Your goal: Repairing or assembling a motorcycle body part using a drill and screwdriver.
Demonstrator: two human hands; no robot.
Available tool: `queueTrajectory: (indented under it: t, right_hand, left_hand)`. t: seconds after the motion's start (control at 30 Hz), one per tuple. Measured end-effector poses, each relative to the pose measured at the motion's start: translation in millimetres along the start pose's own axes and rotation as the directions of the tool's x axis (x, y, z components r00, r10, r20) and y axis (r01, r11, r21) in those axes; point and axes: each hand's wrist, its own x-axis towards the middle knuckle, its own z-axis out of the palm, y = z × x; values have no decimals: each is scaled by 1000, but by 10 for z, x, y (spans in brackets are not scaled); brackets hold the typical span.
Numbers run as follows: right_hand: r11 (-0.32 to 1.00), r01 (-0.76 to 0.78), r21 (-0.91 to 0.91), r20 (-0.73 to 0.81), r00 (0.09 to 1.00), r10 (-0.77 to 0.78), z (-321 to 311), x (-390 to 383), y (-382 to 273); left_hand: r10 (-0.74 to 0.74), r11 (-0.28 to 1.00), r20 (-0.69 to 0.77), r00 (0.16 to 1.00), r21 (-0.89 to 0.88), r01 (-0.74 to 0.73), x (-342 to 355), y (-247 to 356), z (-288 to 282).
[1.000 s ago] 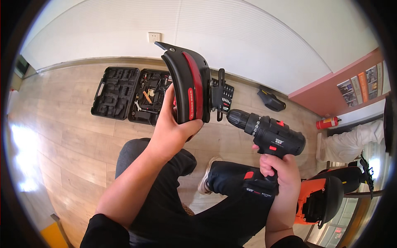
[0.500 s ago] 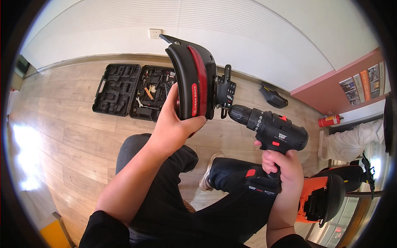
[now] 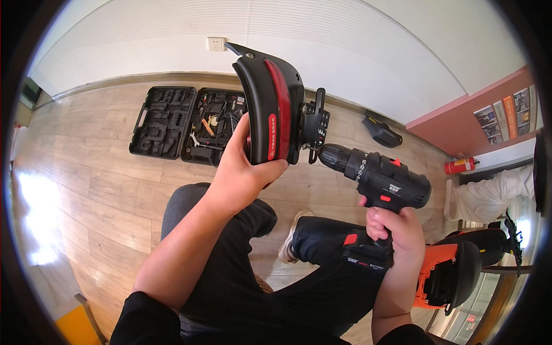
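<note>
My left hand (image 3: 241,178) grips the lower end of a curved black fender-like part with a red light strip (image 3: 279,98), held upright above the floor. On its right side sits a slotted black metal bracket (image 3: 315,125). My right hand (image 3: 397,227) is wrapped round the handle of a black cordless drill (image 3: 388,183) with red buttons. The drill's chuck points left, and its bit end meets the screw area at the bracket's lower edge; whether the bit is seated in a screw is too small to tell.
An open black tool case (image 3: 163,123) lies on the wood floor by the wall, with wrenches and cables in one half. Right of it rests a black plastic piece (image 3: 382,132). A red fire extinguisher (image 3: 461,166) and an orange-and-black shell (image 3: 441,273) are at the right.
The black part has tilted and shifted very slightly up and to the right in my left hand. The drill stays at the bracket, and both grips are the same.
</note>
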Motion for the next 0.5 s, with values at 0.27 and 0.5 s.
queueTrajectory:
  t: [0.27, 0.5]
  right_hand:
    - [1000, 5, 2, 10, 1000, -5, -17, -4, 35]
    - [1000, 9, -9, -11, 1000, -9, -23, -8, 35]
  left_hand:
    - [-18, 1000, 10, 1000, -11, 18, -14, 9, -4]
    - [-5, 1000, 10, 1000, -6, 5, -10, 7, -8]
